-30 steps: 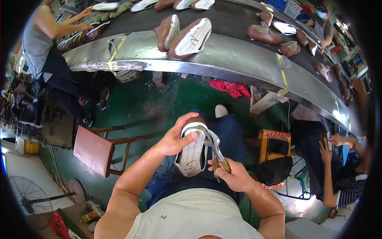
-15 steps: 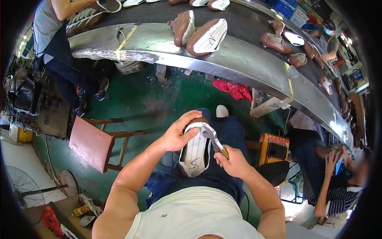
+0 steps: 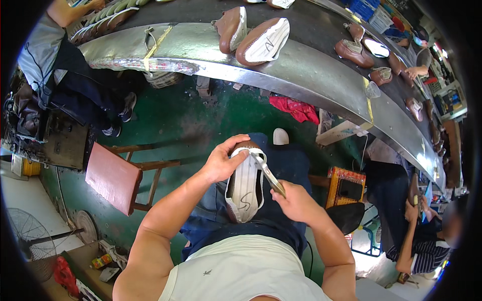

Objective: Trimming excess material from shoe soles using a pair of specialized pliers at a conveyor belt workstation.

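A brown shoe upper (image 3: pixel 245 185) rests bottom up on my lap, its pale striped insole facing me and a white edge folded around the rim. My left hand (image 3: pixel 223 160) grips the shoe at its far end, with the thumb pressed on the white edge. In my right hand (image 3: pixel 297 201) is a pair of metal pliers (image 3: pixel 267 173), held by the handles. The jaws touch the white edge near the far right of the shoe, close to my left thumb; exactly what they pinch is too small to make out.
Beyond my knees runs a metal-edged conveyor (image 3: pixel 201 45) carrying several brown shoes (image 3: pixel 263 42). A pink-topped stool (image 3: pixel 113 178) stands at left, near a standing person (image 3: pixel 50 60). Another person (image 3: pixel 427 241) sits at right beside an orange woven seat (image 3: pixel 345 188). A fan (image 3: pixel 30 238) is at lower left.
The pliers have swung from an upright, curved-head view to lying slantwise along the shoe's edge. My left hand has shifted slightly left. The person at left has moved further left.
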Motion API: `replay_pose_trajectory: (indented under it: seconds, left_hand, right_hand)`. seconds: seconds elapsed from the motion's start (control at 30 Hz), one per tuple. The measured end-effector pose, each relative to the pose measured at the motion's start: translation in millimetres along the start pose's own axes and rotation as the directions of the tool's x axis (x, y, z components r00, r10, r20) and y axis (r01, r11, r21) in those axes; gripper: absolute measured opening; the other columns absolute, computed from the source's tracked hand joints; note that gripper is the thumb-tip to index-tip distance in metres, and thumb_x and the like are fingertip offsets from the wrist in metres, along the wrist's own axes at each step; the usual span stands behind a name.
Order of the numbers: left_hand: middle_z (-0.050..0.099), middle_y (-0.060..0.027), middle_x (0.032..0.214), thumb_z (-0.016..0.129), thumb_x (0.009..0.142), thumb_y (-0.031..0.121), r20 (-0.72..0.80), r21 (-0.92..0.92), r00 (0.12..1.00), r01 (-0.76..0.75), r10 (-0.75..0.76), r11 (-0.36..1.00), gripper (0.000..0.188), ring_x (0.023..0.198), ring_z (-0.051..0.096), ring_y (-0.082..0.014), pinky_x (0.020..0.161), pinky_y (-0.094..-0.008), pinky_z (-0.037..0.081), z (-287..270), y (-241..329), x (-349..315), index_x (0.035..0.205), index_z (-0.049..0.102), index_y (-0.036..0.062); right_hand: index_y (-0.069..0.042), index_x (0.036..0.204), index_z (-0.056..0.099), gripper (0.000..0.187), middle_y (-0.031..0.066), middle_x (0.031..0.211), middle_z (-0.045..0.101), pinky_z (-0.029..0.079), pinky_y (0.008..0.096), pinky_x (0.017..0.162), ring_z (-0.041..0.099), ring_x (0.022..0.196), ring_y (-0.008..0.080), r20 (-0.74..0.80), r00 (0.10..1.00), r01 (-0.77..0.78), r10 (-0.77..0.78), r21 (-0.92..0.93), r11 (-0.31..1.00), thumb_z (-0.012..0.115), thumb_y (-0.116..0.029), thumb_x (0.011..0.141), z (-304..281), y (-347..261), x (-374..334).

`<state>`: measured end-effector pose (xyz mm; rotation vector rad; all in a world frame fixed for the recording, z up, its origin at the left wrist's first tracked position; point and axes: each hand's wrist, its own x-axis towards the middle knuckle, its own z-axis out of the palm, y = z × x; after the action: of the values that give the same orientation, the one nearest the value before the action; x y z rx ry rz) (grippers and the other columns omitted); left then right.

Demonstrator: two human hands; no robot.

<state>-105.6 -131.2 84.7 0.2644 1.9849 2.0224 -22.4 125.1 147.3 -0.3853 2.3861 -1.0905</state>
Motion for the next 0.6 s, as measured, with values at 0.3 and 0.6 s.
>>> replay_pose_trajectory:
  seconds: [0.3,0.6]
  left_hand:
    - [0.063,-0.0083,0.128,0.065,0.096,0.009,0.063,-0.005,0.996,0.059,-0.059,0.998,0.047,0.117,0.058,-0.0140,0.102,-0.0306,0.047,-5.1,9.2,3.5,0.141,0.053,0.0023]
    - [0.063,-0.0199,0.131,0.059,0.102,0.031,-0.105,0.091,0.960,0.270,-0.260,0.959,0.059,0.122,0.060,-0.0250,0.106,-0.0369,0.045,7.7,-23.2,-55.1,0.147,0.044,-0.0045]
  right_hand:
    - [0.004,0.118,0.057,0.038,0.0180,0.089,0.066,0.053,0.0403,0.072,0.067,0.077,0.0293,-0.272,0.959,0.083,-0.080,-0.002,0.997,0.050,-0.031,0.106,3.0,-21.2,22.7]
    - [0.003,0.111,0.059,0.060,0.0148,0.084,0.068,0.054,0.0386,0.076,0.069,0.079,0.0275,-0.395,0.910,-0.031,0.125,0.234,0.972,0.080,-0.045,0.083,45.8,28.2,25.2]
